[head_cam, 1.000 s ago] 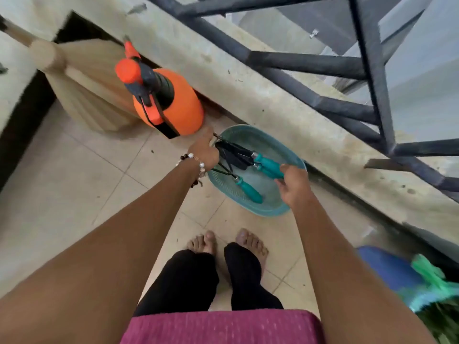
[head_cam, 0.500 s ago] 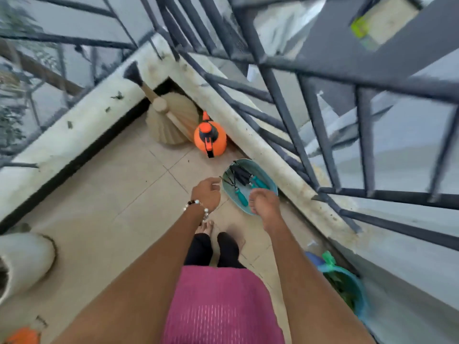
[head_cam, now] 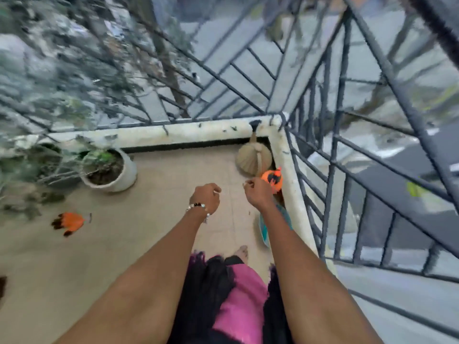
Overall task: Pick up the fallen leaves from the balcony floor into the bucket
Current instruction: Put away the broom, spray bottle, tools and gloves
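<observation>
Standing on the tiled balcony floor (head_cam: pixel 129 244), pink garment and 1 bare foot lowest in frame. Both arms stretched forward, held above the floor. Left hand (head_cam: pixel 206 198) (beaded bracelet at the wrist) loosely curled, holding nothing. Right hand (head_cam: pixel 257 193) curled too, fingertips drawn together, perhaps on something tiny; too blurred to tell. Teal basin (head_cam: pixel 263 229) mostly hidden beneath the right forearm, against the ledge. No bucket in view. Orange glove (head_cam: pixel 70 221) lying on the floor to the left, dark leaf litter (head_cam: pixel 37 199) past it beside the white plant pot (head_cam: pixel 111 171). Farther, orange sprayer (head_cam: pixel 273 179) and straw broom (head_cam: pixel 253 158) in the corner under the railing (head_cam: pixel 323 120).
</observation>
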`<state>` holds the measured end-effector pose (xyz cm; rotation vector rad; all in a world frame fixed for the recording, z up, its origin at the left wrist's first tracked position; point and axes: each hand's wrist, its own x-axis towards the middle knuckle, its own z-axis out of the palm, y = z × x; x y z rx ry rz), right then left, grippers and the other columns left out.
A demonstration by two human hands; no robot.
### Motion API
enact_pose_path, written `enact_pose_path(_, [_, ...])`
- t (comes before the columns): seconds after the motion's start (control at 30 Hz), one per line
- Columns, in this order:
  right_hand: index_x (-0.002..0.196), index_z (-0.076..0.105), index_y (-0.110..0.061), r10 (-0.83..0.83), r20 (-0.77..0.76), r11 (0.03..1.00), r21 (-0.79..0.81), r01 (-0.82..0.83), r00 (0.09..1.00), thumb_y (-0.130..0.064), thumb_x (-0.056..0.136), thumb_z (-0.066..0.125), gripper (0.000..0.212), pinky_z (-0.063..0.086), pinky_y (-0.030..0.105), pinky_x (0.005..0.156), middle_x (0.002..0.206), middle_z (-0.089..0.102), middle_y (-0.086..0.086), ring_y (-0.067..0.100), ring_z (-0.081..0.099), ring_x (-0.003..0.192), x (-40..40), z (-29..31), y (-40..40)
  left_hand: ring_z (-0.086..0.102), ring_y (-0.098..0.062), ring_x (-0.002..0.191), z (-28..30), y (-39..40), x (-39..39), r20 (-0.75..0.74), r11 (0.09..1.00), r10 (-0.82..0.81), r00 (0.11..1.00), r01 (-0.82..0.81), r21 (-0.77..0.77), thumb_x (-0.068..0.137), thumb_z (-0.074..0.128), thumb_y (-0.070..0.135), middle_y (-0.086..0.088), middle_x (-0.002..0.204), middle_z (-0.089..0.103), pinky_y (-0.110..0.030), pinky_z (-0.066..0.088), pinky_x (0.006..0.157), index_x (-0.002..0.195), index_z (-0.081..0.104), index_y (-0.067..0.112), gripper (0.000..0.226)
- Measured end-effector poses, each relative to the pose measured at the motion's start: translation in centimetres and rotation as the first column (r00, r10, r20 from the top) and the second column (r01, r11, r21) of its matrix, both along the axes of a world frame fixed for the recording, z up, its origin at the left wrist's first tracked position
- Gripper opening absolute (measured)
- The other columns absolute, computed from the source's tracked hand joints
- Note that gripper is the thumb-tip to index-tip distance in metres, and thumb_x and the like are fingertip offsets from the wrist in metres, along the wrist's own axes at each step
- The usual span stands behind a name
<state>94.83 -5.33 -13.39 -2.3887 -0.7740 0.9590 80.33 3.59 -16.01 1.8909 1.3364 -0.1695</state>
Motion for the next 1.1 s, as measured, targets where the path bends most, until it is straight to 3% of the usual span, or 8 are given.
enact_pose_path(0.3, [0.106,0.070,-0.003,0.366,0.022,0.930,0.035,-0.367,0.930,-0.024,0.096,0.053,0.029,0.045,0.031,0.085,0.107,0.070,0.017,0.034,0.059,0.108,-17.7,2.2,9.3,0.057,-0.031,0.115,3.0,4.3,-23.6,-0.025,0.914,0.388,0.921,-0.381,0.137,0.092,0.049,0.017,-0.013,0.113,0.068,-0.037,0.048,0.093,0.112,0.068,0.023,0.029])
enact_pose_path(0.57, [0.107,0.071,-0.007,0.646,-0.025,0.763,0.016,-0.646,0.763,-0.027,0.092,0.057,0.028,0.049,0.037,0.092,0.106,0.071,0.015,0.032,0.062,0.106,-38.1,1.1,14.3,0.061,-0.033,0.111,3.2,1.6,-45.9,-0.075,0.713,0.698,0.712,-0.681,0.165,0.090,0.050,0.017,-0.013,0.120,0.066,-0.037,0.051,0.092,0.113,0.068,0.022,0.029])
enact_pose_path(0.83, [0.102,0.072,-0.008,0.850,-0.038,0.523,-0.055,-0.851,0.525,-0.022,0.090,0.060,0.021,0.046,0.032,0.087,0.103,0.072,0.016,0.031,0.063,0.105,-51.5,-0.8,20.2,0.063,-0.035,0.106,0.7,2.1,-57.4,-0.041,0.475,0.880,0.474,-0.873,0.111,0.089,0.051,0.016,-0.016,0.117,0.067,-0.037,0.052,0.091,0.110,0.071,0.021,0.029])
enact_pose_path(1.1, [0.099,0.073,-0.005,0.906,-0.085,0.406,-0.098,-0.909,0.414,-0.021,0.090,0.060,0.022,0.049,0.035,0.084,0.098,0.073,0.018,0.034,0.066,0.098,-61.9,-6.6,32.0,0.064,-0.035,0.103,-4.1,9.7,-66.7,-0.077,0.329,0.943,0.325,-0.943,0.046,0.091,0.050,0.016,-0.015,0.115,0.068,-0.035,0.052,0.089,0.111,0.070,0.019,0.029])
